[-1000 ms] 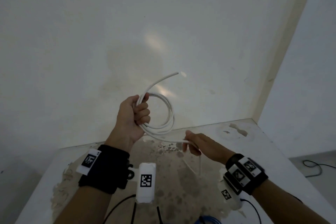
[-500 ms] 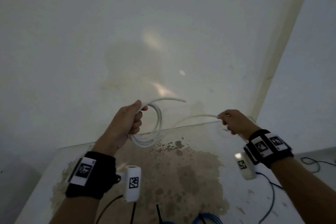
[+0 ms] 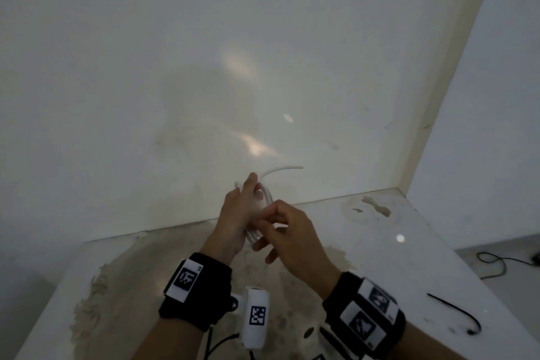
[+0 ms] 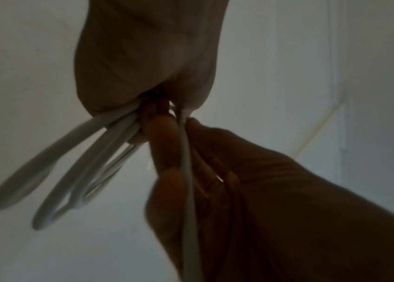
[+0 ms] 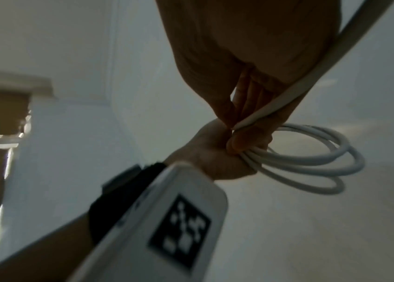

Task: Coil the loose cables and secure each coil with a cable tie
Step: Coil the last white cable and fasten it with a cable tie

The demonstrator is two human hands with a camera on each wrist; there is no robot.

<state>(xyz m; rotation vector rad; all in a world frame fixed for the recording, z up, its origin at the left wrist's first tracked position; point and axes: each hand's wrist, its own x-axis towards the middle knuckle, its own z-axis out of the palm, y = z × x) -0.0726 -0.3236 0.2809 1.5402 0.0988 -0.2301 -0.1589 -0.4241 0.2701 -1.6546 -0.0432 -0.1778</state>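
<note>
White wall behind fingers (image 5: 244, 145) clasping cable coil (image 5: 311, 160)

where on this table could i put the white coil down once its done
Bare table shows right of the hands, between the chipped patch by the back wall and the black cable tie near the right edge. The left strip also looks free. Crowded directly below the left hand and right hand holding the white cable.

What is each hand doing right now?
Left hand: grips the white cable coil.
Right hand: pinches the cable's loose strand.
</note>
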